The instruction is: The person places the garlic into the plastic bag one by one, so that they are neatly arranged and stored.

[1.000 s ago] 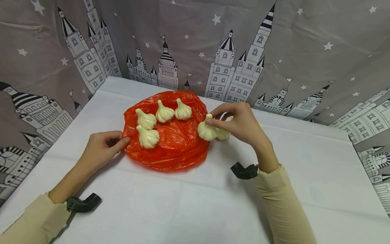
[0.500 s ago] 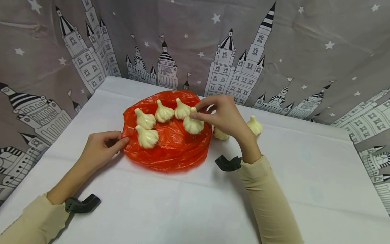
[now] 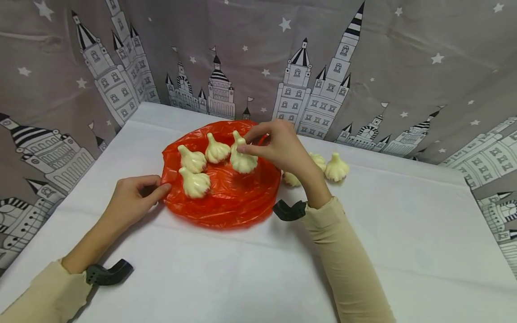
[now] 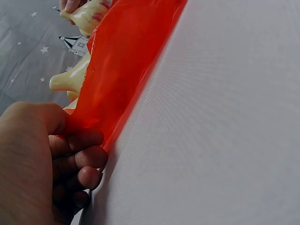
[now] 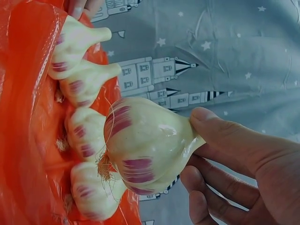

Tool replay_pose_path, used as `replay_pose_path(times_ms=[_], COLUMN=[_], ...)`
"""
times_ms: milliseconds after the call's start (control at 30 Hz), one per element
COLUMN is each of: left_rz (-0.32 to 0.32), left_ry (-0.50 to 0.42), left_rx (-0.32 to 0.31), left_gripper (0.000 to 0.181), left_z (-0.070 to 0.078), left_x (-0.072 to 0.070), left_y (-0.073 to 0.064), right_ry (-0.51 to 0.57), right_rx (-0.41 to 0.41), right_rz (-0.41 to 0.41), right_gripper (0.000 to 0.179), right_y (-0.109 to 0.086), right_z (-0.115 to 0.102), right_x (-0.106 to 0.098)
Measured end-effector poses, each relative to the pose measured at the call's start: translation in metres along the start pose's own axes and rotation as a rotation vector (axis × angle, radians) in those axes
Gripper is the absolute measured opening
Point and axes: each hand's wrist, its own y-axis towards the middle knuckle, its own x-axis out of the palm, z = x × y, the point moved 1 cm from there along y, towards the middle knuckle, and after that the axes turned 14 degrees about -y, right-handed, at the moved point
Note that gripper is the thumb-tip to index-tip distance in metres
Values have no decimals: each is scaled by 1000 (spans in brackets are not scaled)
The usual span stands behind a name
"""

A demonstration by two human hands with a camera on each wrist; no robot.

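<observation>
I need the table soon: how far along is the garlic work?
Done, apparently: four bulbs lie in the red bag. In hand: the right hand pinches a fifth bulb over it; the left hand grips the bag's edge. Probably remaining: three bulbs on the table.

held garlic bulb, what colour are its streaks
Purplish, on a creamy garlic bulb, clearest in the right wrist view.

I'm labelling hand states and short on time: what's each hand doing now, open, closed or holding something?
Left hand: closed, pinching the edge of the red bag.
Right hand: closed, holding a garlic bulb by its neck.
</observation>
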Motion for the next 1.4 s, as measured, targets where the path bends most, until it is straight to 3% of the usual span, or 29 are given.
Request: replay_pose_path(times_ms=[267,767,1400], left_rz=[5,0,16], left_ry=[-25,-34,-10], left_rx=[-4,-11,7], left_gripper=[13,13,16], left_z=[0,0,-2], left_x=[0,3,-3], left_y=[-1,-1,-1], right_ry=[-19,17,-25], right_rx=[-7,-94,-132], right_rz=[-19,-58,-163], right_gripper=[21,19,13], right_y=[12,31,36], right_z=[-5,-16,-20], right_x=[5,18,48])
